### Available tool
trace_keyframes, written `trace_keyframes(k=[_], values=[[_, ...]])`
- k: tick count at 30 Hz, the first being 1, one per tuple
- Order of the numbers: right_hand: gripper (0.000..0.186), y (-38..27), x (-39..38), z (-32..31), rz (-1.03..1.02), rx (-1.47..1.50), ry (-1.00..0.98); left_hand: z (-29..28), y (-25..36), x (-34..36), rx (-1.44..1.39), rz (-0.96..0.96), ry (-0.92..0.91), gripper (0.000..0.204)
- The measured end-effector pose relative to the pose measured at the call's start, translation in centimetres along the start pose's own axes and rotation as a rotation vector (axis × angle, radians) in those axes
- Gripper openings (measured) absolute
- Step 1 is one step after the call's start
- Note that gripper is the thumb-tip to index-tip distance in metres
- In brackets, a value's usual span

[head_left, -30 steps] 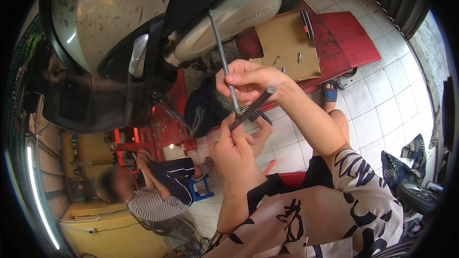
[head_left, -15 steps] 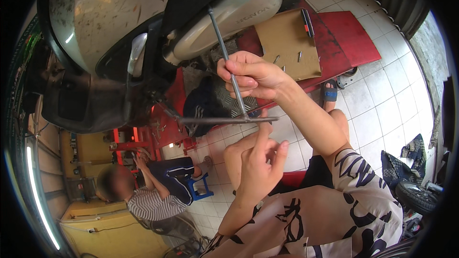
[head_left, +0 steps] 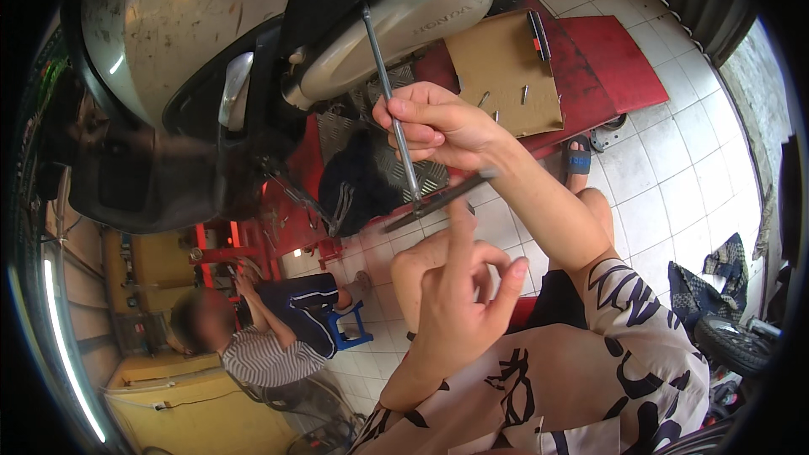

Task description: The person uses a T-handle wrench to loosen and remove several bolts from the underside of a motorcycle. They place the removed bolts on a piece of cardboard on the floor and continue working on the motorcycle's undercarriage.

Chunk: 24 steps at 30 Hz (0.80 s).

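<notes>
A T-handle wrench (head_left: pixel 384 67) runs from the edge of the scooter's silver engine cover (head_left: pixel 404 21) toward me. Its crossbar (head_left: pixel 438 199), blurred by turning, is at the near end. Around the middle of the shaft are the fingers and thumb of my right hand (head_left: pixel 442 125), closed loosely. Below the crossbar is my left hand (head_left: pixel 468 295), index finger stretched up to the bar and thumb apart. The other fingers of that hand are half curled and hold nothing. Whether the fingertip touches the bar is unclear. The wrench's far tip is hidden at the cover.
Several bolts, one bolt (head_left: pixel 525 94) among them, lie on cardboard (head_left: pixel 472 50) over a red lift platform (head_left: pixel 607 59). A dark cloth (head_left: pixel 362 177) rests near the scooter (head_left: pixel 194 25). At left, another person (head_left: pixel 270 354) sits on a blue stool (head_left: pixel 350 329). A wheel (head_left: pixel 733 344) stands at lower right.
The wrench's crossbar has turned from nearly level to slanting up at its right end. My right hand has stayed around the shaft; my left index finger remains by the bar.
</notes>
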State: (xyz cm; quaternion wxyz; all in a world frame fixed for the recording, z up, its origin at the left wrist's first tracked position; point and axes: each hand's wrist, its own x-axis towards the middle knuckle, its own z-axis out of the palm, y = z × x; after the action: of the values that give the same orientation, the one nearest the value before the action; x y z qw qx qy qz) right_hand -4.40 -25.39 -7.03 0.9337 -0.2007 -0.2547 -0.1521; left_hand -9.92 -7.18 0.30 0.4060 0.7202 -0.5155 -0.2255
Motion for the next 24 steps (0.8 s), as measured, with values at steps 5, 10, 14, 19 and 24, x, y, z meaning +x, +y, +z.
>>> trace_keyframes(k=[5, 10, 14, 19, 24], values=[[0.024, -0.4, 0.0, 0.4, -0.068, -0.005, 0.056, -0.7, -3.2, -0.4, 0.088, -0.108, 0.1, 0.078], [0.024, 0.1, 0.3, 0.0, -0.046, -0.015, 0.049, -0.2, -0.8, 0.3, 0.081, 0.025, -0.085, 0.08], [0.023, -0.2, 0.0, -0.1, -0.061, -0.04, 0.081, -0.6, -0.7, 0.4, -0.047, 0.02, 0.404, 0.066], [0.023, 0.0, 0.4, -0.2, -0.085, -0.004, 0.079, -0.3, -1.9, 0.2, 0.132, -0.076, -0.069, 0.067], [0.023, -0.3, 0.0, -0.1, -0.077, -0.062, 0.117, -1.3, -1.7, 0.2, 0.104, 0.063, 0.16, 0.072]])
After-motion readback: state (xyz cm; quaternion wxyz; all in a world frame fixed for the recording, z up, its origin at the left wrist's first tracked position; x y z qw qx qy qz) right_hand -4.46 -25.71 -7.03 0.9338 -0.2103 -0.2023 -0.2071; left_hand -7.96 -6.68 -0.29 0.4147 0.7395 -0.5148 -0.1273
